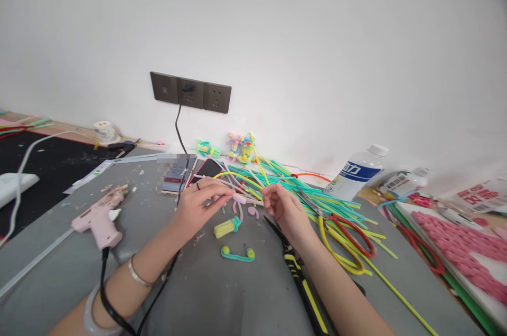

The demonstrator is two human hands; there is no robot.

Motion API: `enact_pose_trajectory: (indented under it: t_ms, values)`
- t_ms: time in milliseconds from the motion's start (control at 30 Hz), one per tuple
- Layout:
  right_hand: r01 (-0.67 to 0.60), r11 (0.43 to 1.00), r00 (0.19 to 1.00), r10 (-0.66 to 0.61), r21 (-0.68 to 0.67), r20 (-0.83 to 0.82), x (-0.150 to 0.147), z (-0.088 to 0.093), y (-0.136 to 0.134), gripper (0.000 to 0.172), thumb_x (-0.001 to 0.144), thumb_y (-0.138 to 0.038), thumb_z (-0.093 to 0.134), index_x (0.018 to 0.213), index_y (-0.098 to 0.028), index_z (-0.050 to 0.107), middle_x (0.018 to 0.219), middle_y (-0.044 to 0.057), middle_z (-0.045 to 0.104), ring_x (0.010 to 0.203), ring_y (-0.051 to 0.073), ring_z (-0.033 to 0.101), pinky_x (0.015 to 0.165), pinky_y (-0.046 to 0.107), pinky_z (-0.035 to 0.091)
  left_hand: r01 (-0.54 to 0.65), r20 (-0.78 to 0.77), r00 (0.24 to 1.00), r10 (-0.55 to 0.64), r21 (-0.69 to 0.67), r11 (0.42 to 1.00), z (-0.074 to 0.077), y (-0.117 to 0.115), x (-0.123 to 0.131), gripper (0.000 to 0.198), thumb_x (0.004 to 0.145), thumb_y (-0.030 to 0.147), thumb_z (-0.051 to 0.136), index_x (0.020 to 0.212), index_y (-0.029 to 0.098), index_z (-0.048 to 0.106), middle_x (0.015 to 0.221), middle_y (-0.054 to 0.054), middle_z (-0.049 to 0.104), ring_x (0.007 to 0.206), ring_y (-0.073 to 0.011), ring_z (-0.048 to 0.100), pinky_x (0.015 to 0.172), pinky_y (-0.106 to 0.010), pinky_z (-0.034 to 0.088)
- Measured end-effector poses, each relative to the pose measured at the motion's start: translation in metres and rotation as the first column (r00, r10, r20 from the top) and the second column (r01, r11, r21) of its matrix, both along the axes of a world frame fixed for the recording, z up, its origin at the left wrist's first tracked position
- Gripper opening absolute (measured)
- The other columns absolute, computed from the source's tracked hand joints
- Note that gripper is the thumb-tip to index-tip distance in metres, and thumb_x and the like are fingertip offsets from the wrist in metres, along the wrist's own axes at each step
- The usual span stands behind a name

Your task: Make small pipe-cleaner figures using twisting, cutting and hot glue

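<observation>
My left grip [200,204] is pinched, thumb tip against forefinger, on one end of a pale pink strand [251,201] just above the table [206,294]. The strand reaches across to the fingertips of my right grip [285,212], which is curled inward; whether those fingers press on it or only meet it, I cannot tell from this side.

The strand looks like a fuzzy craft stem, so I judge it nearly weightless, soft on the outside and springy within, probably over a thin wire. It should bend easily and hold the bend, and the fuzz ought to give enough friction that it won't slide away. Squeezing hard would likely flatten the pile, and bending one spot over and over could weaken the core. Fingertips close to the part being shaped seem the best hold, since a long free length would flop or swing. A cut end may prick, so I'd rather pinch just behind it.

Below lie a small pink curl [253,212], a yellow bundle with a teal collar [225,227] and a teal bar with yellow coiled ends [237,257]. Black-and-yellow pliers [303,294] rest beside my right forearm.
</observation>
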State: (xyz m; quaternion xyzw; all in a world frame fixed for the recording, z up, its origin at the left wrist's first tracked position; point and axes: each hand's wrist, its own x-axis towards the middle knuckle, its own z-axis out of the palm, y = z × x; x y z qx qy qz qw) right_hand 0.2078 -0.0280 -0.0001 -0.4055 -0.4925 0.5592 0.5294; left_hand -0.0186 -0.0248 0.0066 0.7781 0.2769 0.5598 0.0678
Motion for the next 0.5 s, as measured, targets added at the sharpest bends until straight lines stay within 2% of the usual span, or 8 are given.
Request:
enact_pose_trajectory:
  t_ms: [100, 233, 300, 367, 433, 500]
  values:
    - [0.044, 0.996, 0.990, -0.053, 0.073, 0.127, 0.001, -0.002, 0.002, 0.050, 0.083, -0.068, 0.060, 0.078, -0.019, 0.070, 0.062, 0.000, 0.056, 0.054, 0.013, 0.045, 0.051, 0.026, 0.035, 0.009, -0.006, 1.000, -0.009, -0.028, 1.000, -0.002, 0.003, -0.003, 0.009, 0.092, 0.018, 0.063, 0.091, 0.020, 0.072, 0.084, -0.004, 0.075, 0.076, -0.0145, 0.069, 0.071, -0.026, 0.055]
    - [0.007, 0.981, 0.954, -0.064, 0.192, 0.292, -0.001, -0.005, 0.001, 0.057, 0.090, -0.070, 0.045, 0.081, -0.020, 0.071, 0.066, 0.003, 0.061, 0.057, 0.016, 0.050, 0.056, 0.030, 0.039, 0.014, -0.055, 0.998, -0.020, -0.100, 0.995, -0.006, 0.006, -0.006, 0.012, 0.095, 0.022, 0.060, 0.093, 0.020, 0.071, 0.088, -0.005, 0.074, 0.077, -0.0142, 0.068, 0.070, -0.025, 0.054]
    - [-0.012, 0.971, 0.920, -0.084, 0.240, 0.384, -0.001, -0.007, 0.001, 0.055, 0.093, -0.066, 0.042, 0.082, -0.020, 0.071, 0.067, 0.004, 0.062, 0.061, 0.018, 0.053, 0.059, 0.030, 0.041, 0.010, -0.057, 0.998, -0.016, -0.106, 0.994, -0.006, 0.006, -0.006, 0.013, 0.095, 0.022, 0.059, 0.093, 0.019, 0.071, 0.087, -0.005, 0.074, 0.079, -0.0146, 0.068, 0.071, -0.025, 0.054]
    - [-0.023, 0.955, 0.835, -0.145, 0.297, 0.531, 0.002, -0.010, 0.003, 0.044, 0.094, -0.057, 0.049, 0.082, -0.020, 0.070, 0.071, 0.005, 0.064, 0.063, 0.019, 0.054, 0.061, 0.031, 0.041, 0.002, -0.050, 0.999, -0.008, -0.104, 0.995, -0.005, 0.007, -0.006, 0.013, 0.096, 0.023, 0.058, 0.092, 0.019, 0.070, 0.086, -0.005, 0.073, 0.080, -0.0152, 0.068, 0.071, -0.025, 0.053]
    - [-0.056, 0.931, 0.716, -0.214, 0.360, 0.665, 0.006, -0.014, 0.006, 0.030, 0.091, -0.046, 0.058, 0.079, -0.021, 0.069, 0.072, 0.005, 0.065, 0.064, 0.019, 0.053, 0.062, 0.032, 0.040, 0.003, -0.049, 0.999, -0.008, -0.102, 0.995, -0.003, 0.007, -0.006, 0.014, 0.096, 0.024, 0.058, 0.092, 0.019, 0.070, 0.085, -0.005, 0.073, 0.078, -0.0149, 0.067, 0.069, -0.025, 0.052]
    - [-0.117, 0.908, 0.623, -0.249, 0.403, 0.742, 0.009, -0.018, 0.009, 0.022, 0.088, -0.037, 0.062, 0.074, -0.021, 0.069, 0.072, 0.004, 0.064, 0.064, 0.019, 0.053, 0.062, 0.031, 0.039, 0.015, -0.055, 0.998, -0.021, -0.106, 0.994, -0.001, 0.007, -0.006, 0.014, 0.097, 0.024, 0.057, 0.093, 0.019, 0.069, 0.086, -0.004, 0.073, 0.075, -0.0141, 0.065, 0.066, -0.024, 0.051]
